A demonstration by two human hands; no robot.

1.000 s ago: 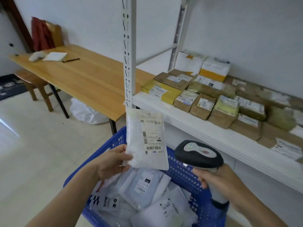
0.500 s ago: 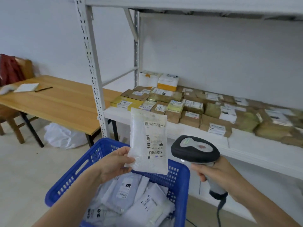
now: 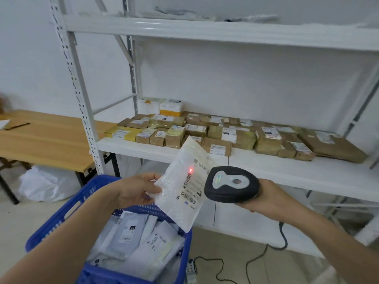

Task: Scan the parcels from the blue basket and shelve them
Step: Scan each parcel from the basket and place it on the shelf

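My left hand pinches the left edge of a white plastic parcel, held tilted above the blue basket. A red scanner dot glows on the parcel's barcode label. My right hand grips the handle of a black and grey barcode scanner, whose head points at the label from just right of the parcel. The basket holds several more white and grey bagged parcels. Behind, the white shelf carries several brown and yellow boxes.
A wooden table stands left of the rack's perforated post, with a white bag on the floor under it. An upper shelf spans the top. The scanner's cable and a power strip lie on the floor.
The view has swung right and up towards the shelves. The parcel now tilts rightwards, the scanner has come closer to it, and a red dot now shows on the label.
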